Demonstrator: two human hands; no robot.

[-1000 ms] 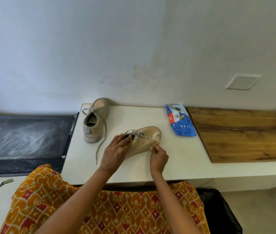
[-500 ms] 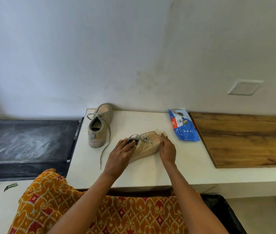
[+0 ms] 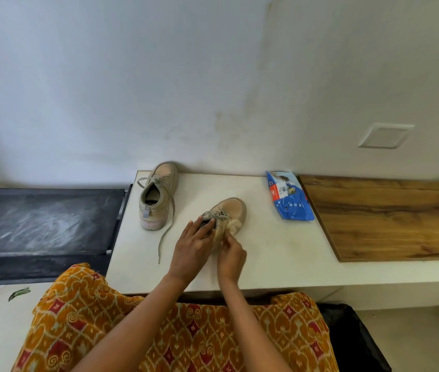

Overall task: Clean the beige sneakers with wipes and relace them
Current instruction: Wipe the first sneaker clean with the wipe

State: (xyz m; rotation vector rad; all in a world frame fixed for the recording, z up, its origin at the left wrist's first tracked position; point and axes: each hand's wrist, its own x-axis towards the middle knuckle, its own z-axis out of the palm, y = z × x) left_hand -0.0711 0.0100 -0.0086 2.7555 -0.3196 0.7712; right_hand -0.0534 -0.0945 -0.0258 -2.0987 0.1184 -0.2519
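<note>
Sneaker [image 3: 227, 214]: toe toward 1 o'clock, left hand [image 3: 191, 245] steadying heel.
Right hand [image 3: 230, 253]: pinching wipe [image 3: 233, 226] on the sneaker's 4 o'clock flank.

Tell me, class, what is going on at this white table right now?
A person is cleaning a beige sneaker on the white table. The left hand holds the shoe at its opening, while the right hand pinches a crumpled wipe against its side. The second sneaker stands apart near the wall, upright, one lace trailing over the table. A blue wipes packet lies beside a wooden board.
</note>
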